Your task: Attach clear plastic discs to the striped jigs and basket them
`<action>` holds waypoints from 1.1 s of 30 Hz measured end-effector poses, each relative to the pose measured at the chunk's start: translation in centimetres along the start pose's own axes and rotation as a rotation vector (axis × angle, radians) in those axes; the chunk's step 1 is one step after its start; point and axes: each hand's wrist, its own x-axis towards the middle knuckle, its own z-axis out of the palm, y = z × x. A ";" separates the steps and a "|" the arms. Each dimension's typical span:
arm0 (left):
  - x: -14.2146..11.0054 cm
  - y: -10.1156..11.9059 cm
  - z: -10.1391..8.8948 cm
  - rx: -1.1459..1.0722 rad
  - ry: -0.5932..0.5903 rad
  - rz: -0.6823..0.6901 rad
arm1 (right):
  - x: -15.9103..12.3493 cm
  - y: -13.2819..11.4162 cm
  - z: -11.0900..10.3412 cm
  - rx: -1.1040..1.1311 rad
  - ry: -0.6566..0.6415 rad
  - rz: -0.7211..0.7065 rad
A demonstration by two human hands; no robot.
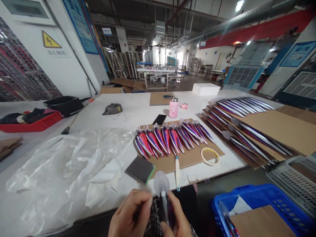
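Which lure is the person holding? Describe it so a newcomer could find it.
Find the white table, then its near edge, bottom centre. There the right hand grips a dark, shiny lure with a rounded, cloudy lip. Unlike the striped lures on the cardboard, it is in a hand.

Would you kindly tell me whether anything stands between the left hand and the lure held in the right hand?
Nothing visible does: the left hand is beside the lure held in the right hand, with an open gap separating them. The dark, green-edged block lies beyond, outside that gap.
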 end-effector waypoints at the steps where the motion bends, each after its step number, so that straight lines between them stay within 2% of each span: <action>1: 0.2 0.0 0.0 0.042 0.002 0.017 | 0.0 0.1 -0.1 -0.013 -0.010 -0.009; 4: 0.5 0.0 0.1 0.141 0.008 0.054 | 0.0 0.3 -0.5 -0.075 -0.039 -0.053; 7: 0.4 -0.2 0.1 0.166 -0.011 0.028 | -0.2 0.5 -0.7 -0.180 -0.035 -0.109; 11: 0.0 -0.5 0.1 0.130 -0.075 -0.029 | -0.1 0.6 -0.9 -0.257 -0.050 -0.171; 18: -0.3 -1.0 0.2 0.074 -0.080 -0.129 | 0.1 1.0 -0.8 -0.257 -0.058 -0.228; 22: -0.5 -1.0 0.1 0.057 -0.043 -0.153 | 0.1 0.9 -0.6 -0.271 -0.052 -0.238; 25: -0.7 -1.1 0.0 0.023 -0.086 -0.162 | 0.1 0.5 -0.7 -0.309 -0.038 -0.251; 30: -0.9 -0.7 0.3 -0.038 0.016 -0.190 | 0.0 -0.4 -1.1 -0.394 -0.076 -0.255; 33: -0.8 -0.1 0.3 -0.036 0.038 -0.184 | 0.1 -1.0 -1.0 -0.415 -0.080 -0.268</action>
